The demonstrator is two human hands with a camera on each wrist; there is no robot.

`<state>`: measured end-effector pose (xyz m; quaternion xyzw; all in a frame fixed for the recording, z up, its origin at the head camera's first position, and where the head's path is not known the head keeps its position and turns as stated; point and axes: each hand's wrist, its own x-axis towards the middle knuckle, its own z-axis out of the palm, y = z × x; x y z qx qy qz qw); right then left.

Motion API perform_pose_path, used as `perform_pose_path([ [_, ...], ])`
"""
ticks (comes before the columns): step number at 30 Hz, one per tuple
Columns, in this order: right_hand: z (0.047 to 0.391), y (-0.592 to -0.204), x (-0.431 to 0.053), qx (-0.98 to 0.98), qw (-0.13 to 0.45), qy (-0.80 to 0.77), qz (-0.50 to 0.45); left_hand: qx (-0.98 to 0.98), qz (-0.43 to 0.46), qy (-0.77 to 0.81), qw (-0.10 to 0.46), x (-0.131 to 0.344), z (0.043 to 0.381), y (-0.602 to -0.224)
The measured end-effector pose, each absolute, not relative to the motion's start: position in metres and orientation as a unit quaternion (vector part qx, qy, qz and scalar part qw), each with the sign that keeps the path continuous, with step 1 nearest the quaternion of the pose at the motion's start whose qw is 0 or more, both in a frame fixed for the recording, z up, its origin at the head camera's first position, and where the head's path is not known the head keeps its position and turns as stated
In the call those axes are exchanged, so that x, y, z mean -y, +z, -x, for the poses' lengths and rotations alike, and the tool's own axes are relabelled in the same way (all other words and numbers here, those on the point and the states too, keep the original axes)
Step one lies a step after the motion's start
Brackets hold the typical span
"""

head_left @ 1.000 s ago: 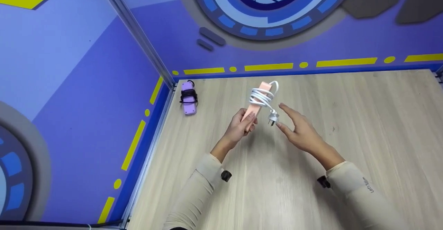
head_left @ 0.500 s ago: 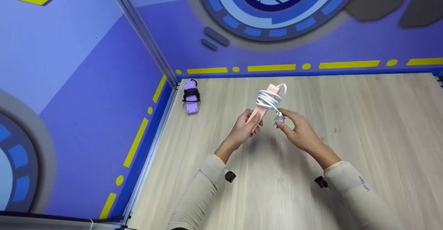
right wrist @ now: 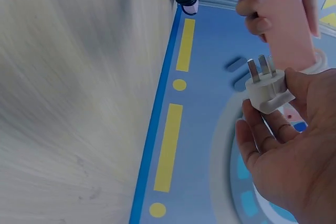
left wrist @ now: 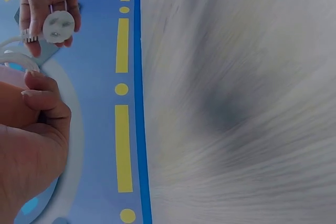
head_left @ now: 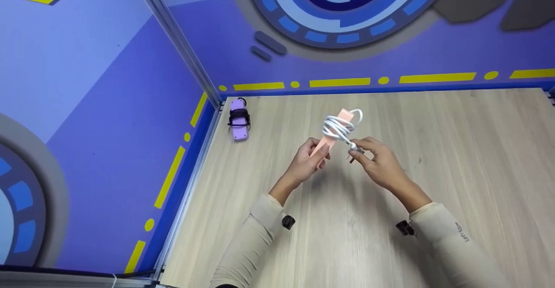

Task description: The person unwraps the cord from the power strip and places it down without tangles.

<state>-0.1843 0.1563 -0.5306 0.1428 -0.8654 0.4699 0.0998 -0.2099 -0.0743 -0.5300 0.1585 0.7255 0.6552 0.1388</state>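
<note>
A pink power strip (head_left: 345, 114) is held above the table, tilted, with its white cord (head_left: 337, 127) wound round it in several loops. My left hand (head_left: 306, 160) grips its lower end, thumb on top. At the cord's end is a white three-pin plug (right wrist: 266, 88), which my right hand (head_left: 379, 162) pinches between thumb and fingers. The prongs point away from the palm in the right wrist view. In the left wrist view the plug's pin face (left wrist: 59, 27) shows below the right hand's fingers, beside the left hand (left wrist: 37, 145).
A purple power strip (head_left: 239, 132) with a black cord (head_left: 239, 117) wound round it lies at the table's far left corner. The wooden table (head_left: 468, 158) meets a blue-purple wall (head_left: 195, 40) at the back and on the left.
My right hand has closed in from the right and taken hold of the plug, which hung free before. The left hand and power strip have shifted slightly right in the view.
</note>
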Motion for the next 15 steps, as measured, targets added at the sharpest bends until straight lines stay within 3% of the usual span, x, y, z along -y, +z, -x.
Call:
perform_pose_path([
  [15,0.181,-0.515,-0.156,0.837,0.129,0.526,-0.085,-0.747,-0.177,0.630,0.119,0.079,0.209,-0.541],
])
